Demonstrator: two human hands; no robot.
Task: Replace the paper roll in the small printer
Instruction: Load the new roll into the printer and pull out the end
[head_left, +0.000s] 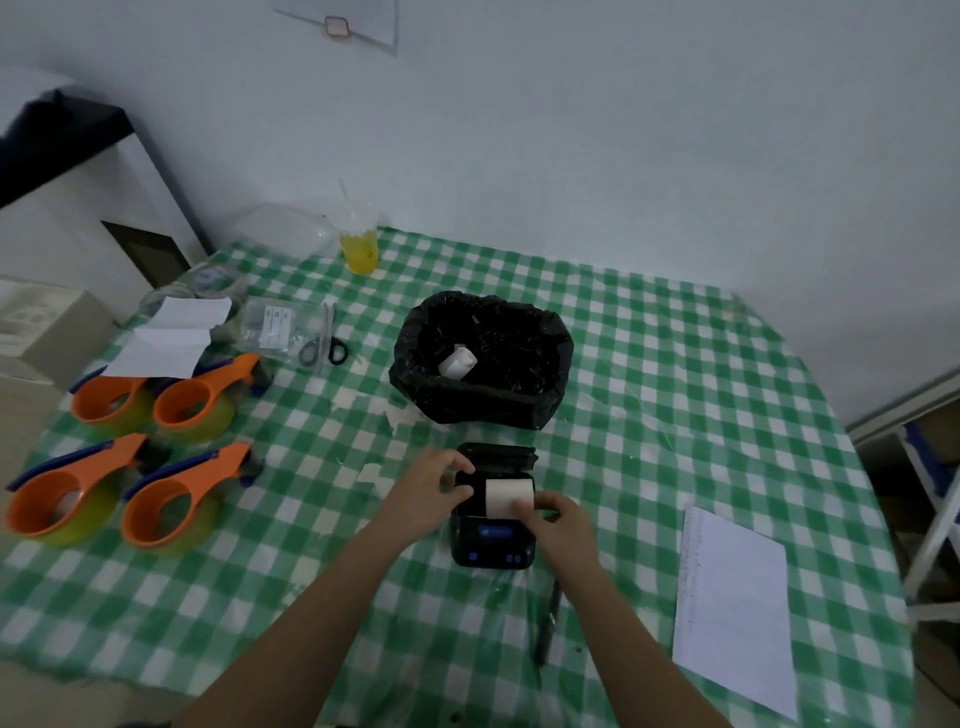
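The new paper roll (509, 497) sits in the open bay of the small printer (492, 519) near the table's (675, 364) front edge — seating is the step in hand. The left hand (434, 483) grips the printer's side; the right hand (558, 522) pinches the roll's end. Next, probably: draw out the paper's end, shut the lid (496, 453). The lined bin (483, 358) just behind holds a spent core (457, 361) — nothing blocks.

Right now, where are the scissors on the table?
The scissors lie far left of centre, between the clear packet and the black-lined bin.
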